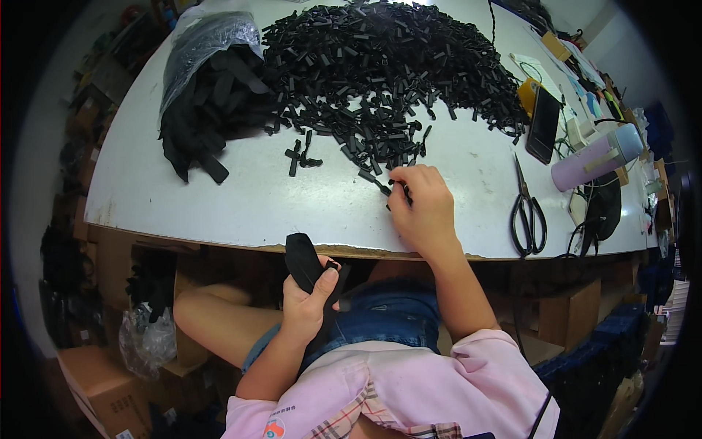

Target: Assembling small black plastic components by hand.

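Observation:
My left hand (306,306) is closed around a folded black fabric strip (300,254), in front of the table edge and above my lap. The thumb presses on a small dark piece at the fold. Over the table, my right hand (425,212) has its fingers pinched together at the near tip of the pile of small black pull tabs (387,69). A black pull tab (371,180) with a thin looped end shows at its fingertips, partly hidden by them. Several loose pull tabs (295,158) lie left of that hand.
A clear plastic bag (219,36) spills black fabric strips (212,102) at the far left. On the right lie black-handled scissors (526,212), a phone (543,126) and a lilac bottle (596,157) among cords. Cardboard boxes (102,388) stand below the table (241,212).

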Demonstrator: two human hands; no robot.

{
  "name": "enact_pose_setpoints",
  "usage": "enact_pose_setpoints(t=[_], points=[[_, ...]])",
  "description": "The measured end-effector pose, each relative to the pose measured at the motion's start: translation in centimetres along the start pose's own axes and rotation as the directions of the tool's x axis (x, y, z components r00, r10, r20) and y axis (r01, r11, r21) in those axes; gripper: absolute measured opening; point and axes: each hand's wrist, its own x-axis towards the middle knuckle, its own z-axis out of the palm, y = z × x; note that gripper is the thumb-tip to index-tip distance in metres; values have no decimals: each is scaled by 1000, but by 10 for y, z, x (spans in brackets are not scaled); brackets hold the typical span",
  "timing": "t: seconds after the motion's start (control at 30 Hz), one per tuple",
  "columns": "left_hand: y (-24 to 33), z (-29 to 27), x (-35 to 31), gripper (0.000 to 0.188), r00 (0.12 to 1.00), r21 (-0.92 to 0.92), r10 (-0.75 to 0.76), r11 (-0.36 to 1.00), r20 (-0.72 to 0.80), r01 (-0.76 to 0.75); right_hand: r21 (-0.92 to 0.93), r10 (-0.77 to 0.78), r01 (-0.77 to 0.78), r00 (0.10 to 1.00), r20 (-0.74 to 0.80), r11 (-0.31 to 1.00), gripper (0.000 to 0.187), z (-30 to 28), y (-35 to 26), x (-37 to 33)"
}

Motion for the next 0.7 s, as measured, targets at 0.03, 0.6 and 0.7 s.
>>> enact_pose_setpoints(t=[0.03, 0.6, 0.7], points=[[-1, -1, 0, 19, 999, 46, 24, 999, -23, -23, 186, 52, -46, 998, -28, 982, 14, -2, -2, -2], [0, 0, -2, 11, 951, 199, 281, 932, 132, -303, 810, -71, -527, 825, 560, 258, 9, -11, -34, -45], [0, -2, -3, 11, 952, 229, 258, 929, 164, -291, 787, -112, -517, 808, 579, 337, 9, -13, -31, -43]])
